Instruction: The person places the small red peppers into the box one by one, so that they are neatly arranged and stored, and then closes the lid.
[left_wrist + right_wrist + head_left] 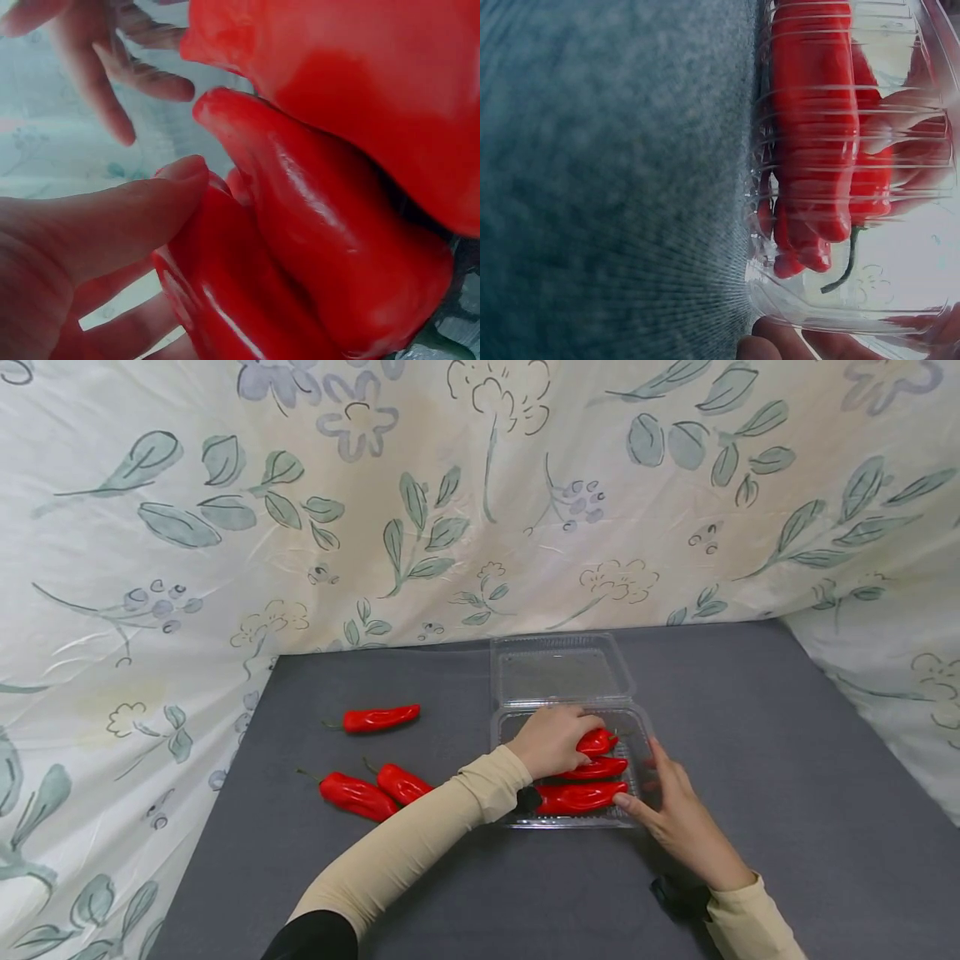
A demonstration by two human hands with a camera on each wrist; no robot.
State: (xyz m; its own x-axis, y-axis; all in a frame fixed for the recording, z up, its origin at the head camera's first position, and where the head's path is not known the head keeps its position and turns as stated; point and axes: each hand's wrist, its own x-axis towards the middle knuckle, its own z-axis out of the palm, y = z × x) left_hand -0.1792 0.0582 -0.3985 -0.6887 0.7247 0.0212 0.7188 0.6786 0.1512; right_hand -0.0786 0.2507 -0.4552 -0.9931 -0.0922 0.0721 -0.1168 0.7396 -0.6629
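Nearby, right hand (686,827), fingers loosely straight, braced at the right side of the clear container (513,723); two red peppers (581,799) lie crosswise inside. Just beyond, left hand (553,739) grips a third pepper (597,742) at the row's far end: stem jutting right, long axis roughly parallel to its neighbours. Alignment judged the crux. Off left, well apart, loose peppers (381,719) on the desk (765,760), left hand nearer.

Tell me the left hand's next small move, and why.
Probably settle the held pepper and let go: the left hand pinches it inside the open container, alongside two other peppers; the right hand is at the container's right side, and three more peppers lie outside on the gray cloth.
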